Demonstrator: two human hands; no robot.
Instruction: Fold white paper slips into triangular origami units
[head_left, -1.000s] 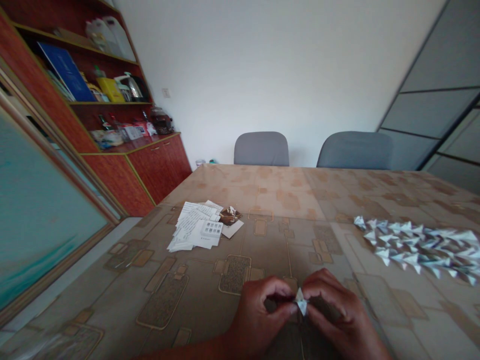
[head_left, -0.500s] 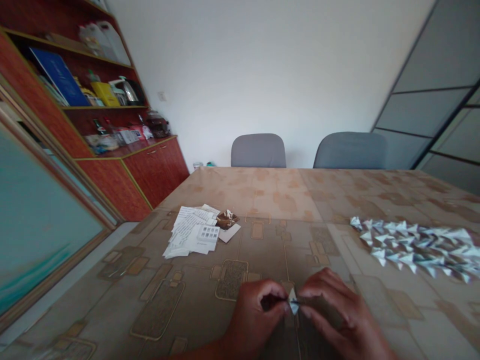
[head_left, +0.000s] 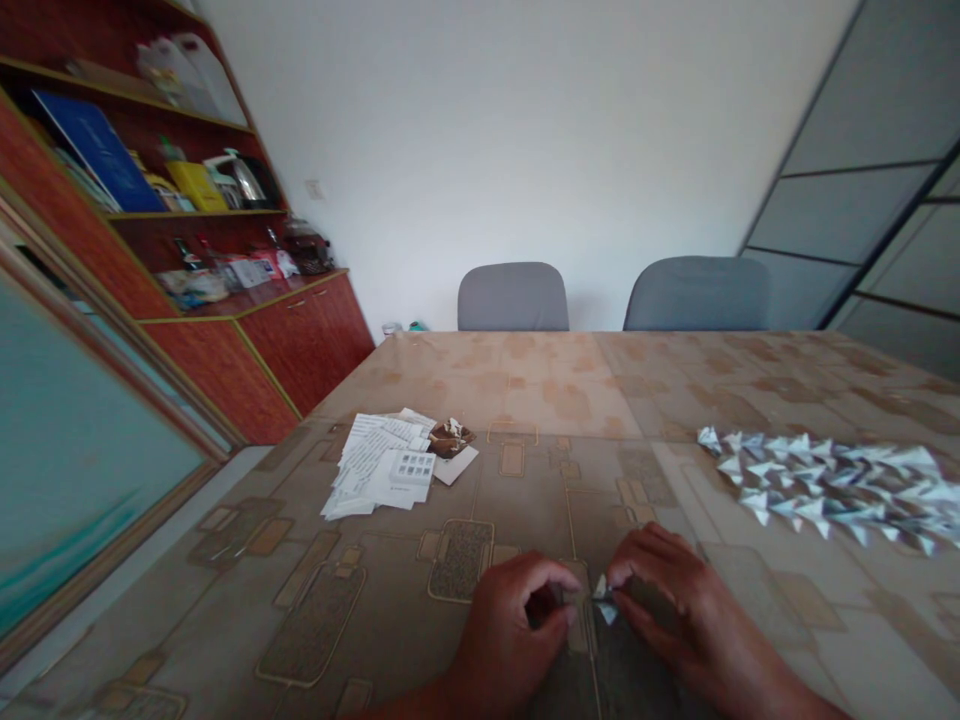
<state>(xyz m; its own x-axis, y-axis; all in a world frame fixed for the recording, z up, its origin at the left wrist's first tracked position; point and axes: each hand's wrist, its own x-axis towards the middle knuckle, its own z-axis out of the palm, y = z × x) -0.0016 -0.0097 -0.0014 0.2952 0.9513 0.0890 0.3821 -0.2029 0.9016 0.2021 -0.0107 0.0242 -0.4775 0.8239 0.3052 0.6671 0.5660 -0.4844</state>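
Away rightward comes the folded paper (head_left: 607, 609), pinched by the right hand (head_left: 682, 595), just beside the released left hand (head_left: 514, 615).

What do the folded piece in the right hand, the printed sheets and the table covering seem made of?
Folded piece: probably matte paper, judging by its pale, sharp points. Printed sheets: matte white paper or thin card, flat with dark print. Table covering: possibly plastic, given its soft sheen; cloth isn't ruled out.

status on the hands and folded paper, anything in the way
Right hand pinching small folded paper. Left hand close by, apart from it. Paper pile ahead left, folded pieces ahead right, both clear of the hands.
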